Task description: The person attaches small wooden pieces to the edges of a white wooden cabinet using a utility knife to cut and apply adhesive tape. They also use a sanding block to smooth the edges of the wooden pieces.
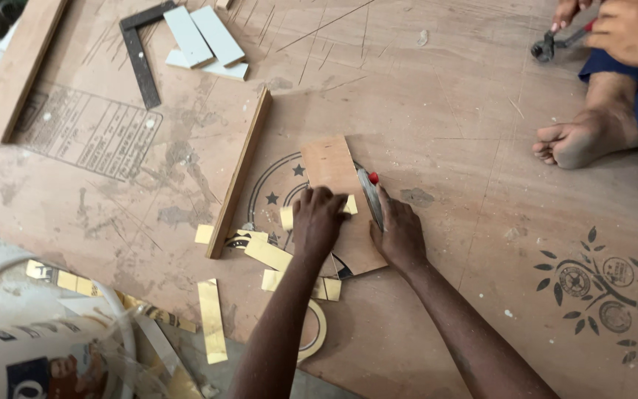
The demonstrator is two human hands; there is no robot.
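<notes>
Scuffed plywood sheeting (444, 244), scored with old cut lines and stencilled marks, serves as the work floor. On it, the left hand (317, 222) presses curled, close-set fingers down on a small brown laminate piece (334, 196), apparently to keep it from sliding. The right hand (400, 233) lies along that piece's right edge, fingers closed on a metal-bladed cutting tool (370, 193) with a red tip, held flat against the edge as if to follow it. Gold-coloured offcut strips (212, 319) lie scattered around and below the piece, and one pale strip (351, 205) peeks out beside the left fingers. A long wooden batten (239, 174) lies just left of the piece. Farther off rest a dark steel square (140, 55) and some white laminate pieces (204, 37). At top right a second person sits barefoot, their hand (633, 29) gripping pincers (548, 46), well apart from the work.
</notes>
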